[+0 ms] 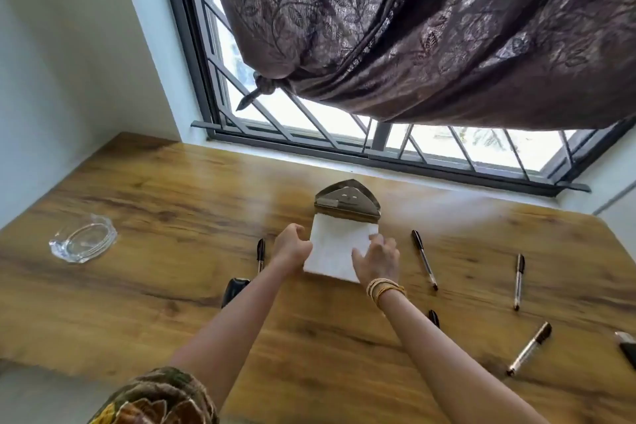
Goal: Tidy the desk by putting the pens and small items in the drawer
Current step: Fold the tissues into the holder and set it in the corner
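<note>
Wood-grain desk (137, 286) under our barred window: our left hand (290, 246) grips the white napkin stack's (332, 251) left edge, our right hand (377, 262) lies flat on it, fingers spread. Black-capped pens (424, 258) lie scattered beside, untouched.

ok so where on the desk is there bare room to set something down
Widest bare patch: the front left of the desk, between the glass ashtray and the near edge. The strip along the window sill behind the napkin holder is also free. Crowded: around both hands and the right side, where pens lie scattered.
</note>
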Demonstrator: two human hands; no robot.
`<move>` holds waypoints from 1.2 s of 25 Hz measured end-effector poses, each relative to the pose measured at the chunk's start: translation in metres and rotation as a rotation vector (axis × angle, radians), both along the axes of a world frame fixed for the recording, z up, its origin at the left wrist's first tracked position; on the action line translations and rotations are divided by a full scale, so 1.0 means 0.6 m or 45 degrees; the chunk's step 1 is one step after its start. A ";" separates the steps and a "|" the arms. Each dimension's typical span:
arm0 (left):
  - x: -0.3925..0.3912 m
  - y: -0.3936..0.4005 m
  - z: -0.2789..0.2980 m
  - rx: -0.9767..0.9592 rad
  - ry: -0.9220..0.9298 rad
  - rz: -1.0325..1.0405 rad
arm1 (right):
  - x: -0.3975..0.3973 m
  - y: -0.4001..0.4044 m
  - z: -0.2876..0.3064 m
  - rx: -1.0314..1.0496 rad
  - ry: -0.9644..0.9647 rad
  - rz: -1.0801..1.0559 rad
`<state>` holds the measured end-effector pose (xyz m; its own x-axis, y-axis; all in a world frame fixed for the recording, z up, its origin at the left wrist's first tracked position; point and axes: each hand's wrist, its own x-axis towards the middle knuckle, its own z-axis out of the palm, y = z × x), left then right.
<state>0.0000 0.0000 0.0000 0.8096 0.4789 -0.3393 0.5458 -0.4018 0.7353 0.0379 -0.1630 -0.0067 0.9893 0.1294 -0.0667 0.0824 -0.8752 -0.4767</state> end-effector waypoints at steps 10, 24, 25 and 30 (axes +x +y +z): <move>0.031 -0.001 -0.012 -0.300 0.148 -0.022 | 0.074 0.018 0.000 0.445 0.532 -0.559; 0.026 -0.003 0.034 -1.052 -0.308 -0.165 | 0.059 0.015 0.085 1.148 0.429 -0.304; 0.024 -0.008 0.036 -1.212 -0.282 -0.207 | 0.055 0.021 0.089 1.289 0.574 -0.232; 0.023 -0.004 0.026 -1.462 -0.304 -0.241 | 0.047 0.023 0.081 1.739 1.203 0.087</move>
<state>0.0139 -0.0024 0.0153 0.9359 -0.1414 -0.3226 0.3488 0.4996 0.7930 0.0659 -0.1494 0.0422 0.6592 0.6313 -0.4086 -0.6445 0.1942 -0.7396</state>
